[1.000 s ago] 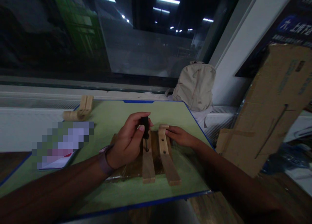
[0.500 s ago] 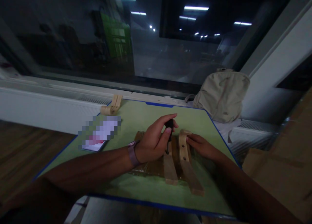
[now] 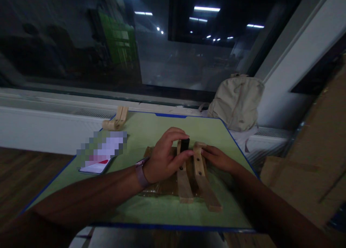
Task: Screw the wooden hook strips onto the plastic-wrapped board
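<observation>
Two long wooden pieces lie side by side on a brown sheet [image 3: 164, 185] in the middle of the green mat [image 3: 140, 131]. My left hand [image 3: 164, 158] is closed round a black-handled screwdriver [image 3: 185, 145], held upright over the left wooden piece [image 3: 183, 181]. My right hand [image 3: 216, 158] rests against the top end of the right wooden piece [image 3: 204, 188], its fingers pressed on it. A purple band sits on my left wrist [image 3: 140, 173].
A phone [image 3: 93, 166] lies at the mat's left. Another wooden assembly [image 3: 116, 119] sits at the far left corner. A beige backpack [image 3: 236, 101] leans at the windowsill, far right. Cardboard boxes [image 3: 310, 161] stand to the right of the table.
My left hand has lowered the screwdriver and curled further over its handle. The view shifted slightly; the right hand stays on the right piece.
</observation>
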A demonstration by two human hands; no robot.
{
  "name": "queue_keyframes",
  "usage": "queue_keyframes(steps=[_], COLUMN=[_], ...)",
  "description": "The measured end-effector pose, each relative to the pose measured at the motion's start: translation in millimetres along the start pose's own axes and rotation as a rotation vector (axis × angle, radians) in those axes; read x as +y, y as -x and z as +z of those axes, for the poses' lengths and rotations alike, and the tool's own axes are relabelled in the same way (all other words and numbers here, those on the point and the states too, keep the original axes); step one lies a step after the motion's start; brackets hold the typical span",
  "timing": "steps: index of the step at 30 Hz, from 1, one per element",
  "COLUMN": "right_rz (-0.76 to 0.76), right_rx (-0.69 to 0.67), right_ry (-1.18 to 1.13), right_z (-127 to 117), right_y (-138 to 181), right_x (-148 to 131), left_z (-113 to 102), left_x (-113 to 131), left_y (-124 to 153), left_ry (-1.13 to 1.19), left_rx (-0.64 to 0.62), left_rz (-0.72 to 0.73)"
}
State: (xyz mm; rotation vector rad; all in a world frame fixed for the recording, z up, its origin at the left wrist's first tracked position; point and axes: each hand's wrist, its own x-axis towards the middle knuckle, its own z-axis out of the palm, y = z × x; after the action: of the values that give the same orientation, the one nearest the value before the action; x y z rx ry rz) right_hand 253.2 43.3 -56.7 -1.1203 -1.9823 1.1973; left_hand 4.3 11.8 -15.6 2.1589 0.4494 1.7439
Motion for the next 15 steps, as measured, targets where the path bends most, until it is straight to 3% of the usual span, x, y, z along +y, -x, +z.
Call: queue_keyframes(steps=[3, 10, 15], right_rz=[-0.012, 0.006, 0.016], right_rx=[-0.006, -0.015, -0.016], right_ry=[0.015, -0.019, -0.023], right_z=[-1.3, 0.8, 2.3], right_y=[-0.5, -1.2, -1.7], right_x=[4.3, 10.4, 7.4], left_z=[-0.8, -2.5, -7.2], left_x=[-1.1, 7.5, 5.0], left_y=[-0.6, 5.0, -1.1], left_ry=[-0.039, 0.028, -0.028], left_rx=[0.016, -0.048, -0.051], left_rz=[-0.014, -0.198, -0.043])
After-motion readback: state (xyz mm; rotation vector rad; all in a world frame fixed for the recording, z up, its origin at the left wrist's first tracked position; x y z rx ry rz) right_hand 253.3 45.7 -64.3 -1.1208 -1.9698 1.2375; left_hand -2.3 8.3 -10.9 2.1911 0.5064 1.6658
